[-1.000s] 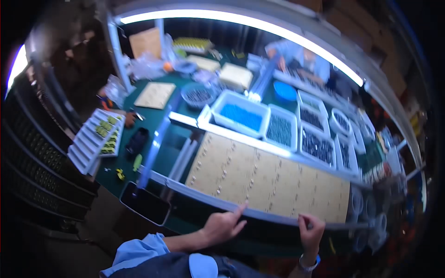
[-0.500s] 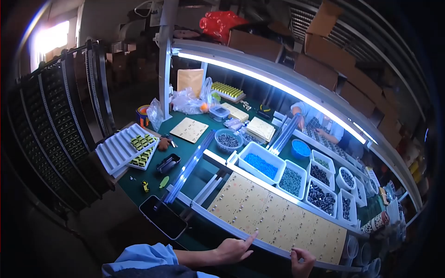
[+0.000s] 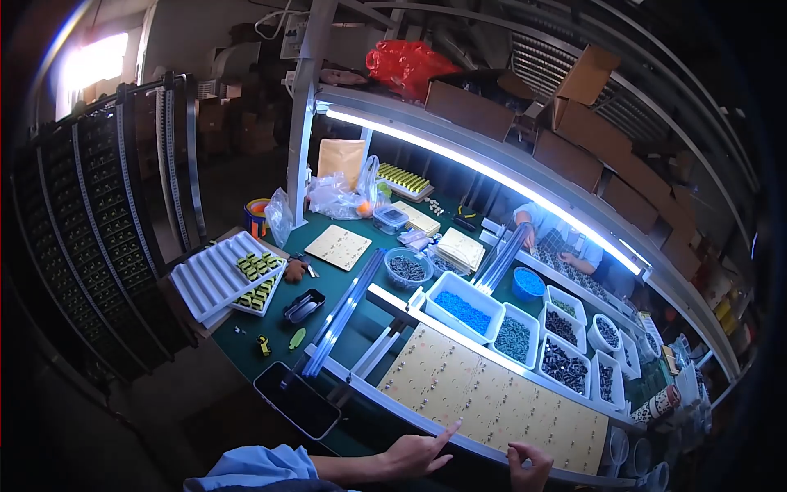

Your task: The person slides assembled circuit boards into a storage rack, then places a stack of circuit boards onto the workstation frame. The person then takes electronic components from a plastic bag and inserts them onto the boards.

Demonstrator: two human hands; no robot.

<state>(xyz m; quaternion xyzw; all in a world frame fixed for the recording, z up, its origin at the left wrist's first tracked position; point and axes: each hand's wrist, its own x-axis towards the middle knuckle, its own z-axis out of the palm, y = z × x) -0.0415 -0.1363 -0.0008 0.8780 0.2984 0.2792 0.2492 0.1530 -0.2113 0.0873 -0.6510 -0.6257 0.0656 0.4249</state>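
My left hand (image 3: 414, 456) reaches in over the near edge of a tan circuit board panel (image 3: 500, 394). Its index finger is stretched out toward the panel, with the thumb apart and nothing held; whether the fingertip touches the board I cannot tell. To its right, my right hand (image 3: 529, 469) is at the panel's near edge, thumb and fingers pinched together. Anything between those fingertips is too small to make out. Small metallic parts dot the panel in rows, and a metal rail frame (image 3: 426, 422) borders it.
Beyond the panel stand a bin of blue parts (image 3: 465, 302), a bin of green parts (image 3: 513, 337) and a bin of dark parts (image 3: 566, 369). A black tray (image 3: 297, 400) is left of the frame. Opposite, another person's hand (image 3: 567, 258) is over a grid.
The camera view has shifted, moving the bench slightly in the picture. My left hand is a little lower, its index finger still extended. My right hand stays pinched near the panel edge.
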